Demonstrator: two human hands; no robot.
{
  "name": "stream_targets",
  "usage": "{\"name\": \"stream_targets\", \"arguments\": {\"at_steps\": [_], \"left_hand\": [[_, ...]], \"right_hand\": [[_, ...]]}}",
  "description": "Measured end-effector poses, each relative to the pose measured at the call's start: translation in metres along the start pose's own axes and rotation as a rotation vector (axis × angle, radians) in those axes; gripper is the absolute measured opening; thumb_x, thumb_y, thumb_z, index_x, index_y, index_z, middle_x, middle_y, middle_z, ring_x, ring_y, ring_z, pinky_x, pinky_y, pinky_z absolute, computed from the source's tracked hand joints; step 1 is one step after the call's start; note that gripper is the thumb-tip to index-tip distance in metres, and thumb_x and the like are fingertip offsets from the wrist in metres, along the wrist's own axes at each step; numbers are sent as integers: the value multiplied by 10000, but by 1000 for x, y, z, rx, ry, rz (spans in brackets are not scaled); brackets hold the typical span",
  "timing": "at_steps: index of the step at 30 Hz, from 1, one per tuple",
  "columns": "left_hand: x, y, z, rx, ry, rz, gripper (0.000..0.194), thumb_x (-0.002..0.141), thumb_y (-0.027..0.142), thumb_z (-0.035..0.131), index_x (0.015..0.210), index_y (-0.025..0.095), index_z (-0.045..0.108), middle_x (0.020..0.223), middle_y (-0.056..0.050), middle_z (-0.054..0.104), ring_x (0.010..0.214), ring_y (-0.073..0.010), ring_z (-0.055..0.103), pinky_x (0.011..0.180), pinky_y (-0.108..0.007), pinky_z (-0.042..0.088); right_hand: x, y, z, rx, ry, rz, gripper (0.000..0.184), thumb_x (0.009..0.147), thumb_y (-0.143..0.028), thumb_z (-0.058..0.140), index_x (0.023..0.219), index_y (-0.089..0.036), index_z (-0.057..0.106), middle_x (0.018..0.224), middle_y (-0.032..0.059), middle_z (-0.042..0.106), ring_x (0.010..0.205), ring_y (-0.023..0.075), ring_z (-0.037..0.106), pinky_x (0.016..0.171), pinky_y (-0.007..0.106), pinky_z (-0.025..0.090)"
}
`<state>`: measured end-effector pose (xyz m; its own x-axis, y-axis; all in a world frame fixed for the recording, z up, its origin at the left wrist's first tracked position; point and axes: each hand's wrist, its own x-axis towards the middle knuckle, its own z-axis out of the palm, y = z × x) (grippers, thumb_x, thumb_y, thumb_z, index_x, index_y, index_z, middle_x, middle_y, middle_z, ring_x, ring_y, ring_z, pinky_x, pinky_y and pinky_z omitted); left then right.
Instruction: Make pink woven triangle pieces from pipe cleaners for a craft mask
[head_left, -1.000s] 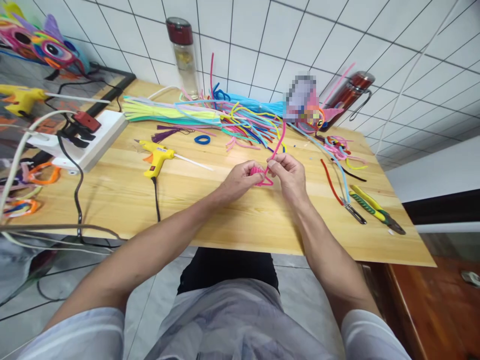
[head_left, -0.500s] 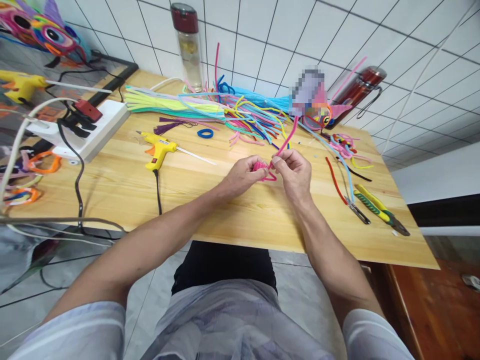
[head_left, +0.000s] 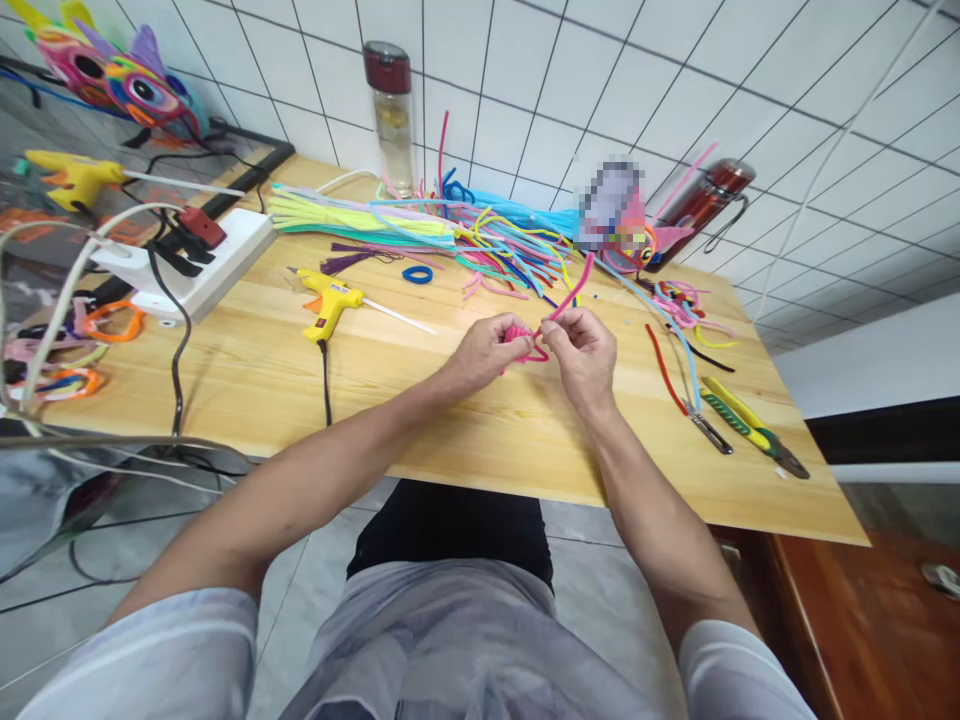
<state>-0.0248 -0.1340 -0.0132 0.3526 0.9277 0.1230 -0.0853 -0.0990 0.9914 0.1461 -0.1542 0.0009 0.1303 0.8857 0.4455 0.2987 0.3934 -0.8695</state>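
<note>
Over the middle of the wooden table, my left hand (head_left: pixel 491 350) pinches a tightly folded, coiled part of a pink pipe cleaner (head_left: pixel 519 340). My right hand (head_left: pixel 583 355) grips the same pipe cleaner between thumb and forefinger, and its long free end slants up toward the back right. A small bent loop of the pink stem shows between the two hands. Behind them lies a loose heap of colourful pipe cleaners (head_left: pixel 510 240). To the left rests a yellow glue gun (head_left: pixel 330 302) with a white glue stick in its back.
A white power strip (head_left: pixel 214 265) with cables (head_left: pixel 176 350) occupies the left. Pliers (head_left: pixel 750 425) and a small metal cutter (head_left: pixel 709 430) lie at the right. Along the tiled wall stand a clear bottle (head_left: pixel 391 130), a colourful fish figure (head_left: pixel 637 245) and a red flask (head_left: pixel 701 210).
The camera view has shifted slightly, so the table items appear displaced. Both hands keep hold of the pink pipe cleaner, with its free end tipped a little lower.
</note>
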Motion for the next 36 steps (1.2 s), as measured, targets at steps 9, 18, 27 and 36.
{"name": "stream_targets", "arguments": {"at_steps": [9, 18, 27, 36], "left_hand": [[3, 3, 0, -217, 150, -64, 170, 817, 300, 798, 817, 188, 670, 707, 15, 652, 583, -106, 553, 510, -222, 455], [2, 2, 0, -38, 345, 147, 59, 909, 241, 734, 869, 202, 716, 738, 32, 647, 660, -115, 556, 641, -238, 475], [-6, 4, 6, 64, 370, 236, 42, 930, 239, 737, 898, 212, 739, 776, 24, 675, 665, -112, 591, 655, -242, 519], [-4, 2, 7, -155, 266, 136, 202, 908, 391, 820, 920, 202, 752, 764, 19, 664, 578, -90, 534, 495, -214, 453]], "right_hand": [[-1, -2, -4, -322, -150, -408, 185, 1042, -397, 722, 932, -271, 800, 946, 66, 851, 888, 240, 764, 835, 420, 610], [-7, -12, -5, 60, -128, 110, 413, 996, -646, 728, 943, -244, 803, 917, 48, 819, 809, 204, 733, 719, 340, 582], [-8, -24, 4, 215, -187, 430, 301, 771, -487, 900, 753, -228, 748, 664, -5, 720, 592, 134, 597, 615, 285, 493], [-7, -20, 5, 89, -173, 376, 443, 788, -612, 913, 747, -225, 701, 662, -10, 681, 592, 126, 547, 581, 275, 424]]}}
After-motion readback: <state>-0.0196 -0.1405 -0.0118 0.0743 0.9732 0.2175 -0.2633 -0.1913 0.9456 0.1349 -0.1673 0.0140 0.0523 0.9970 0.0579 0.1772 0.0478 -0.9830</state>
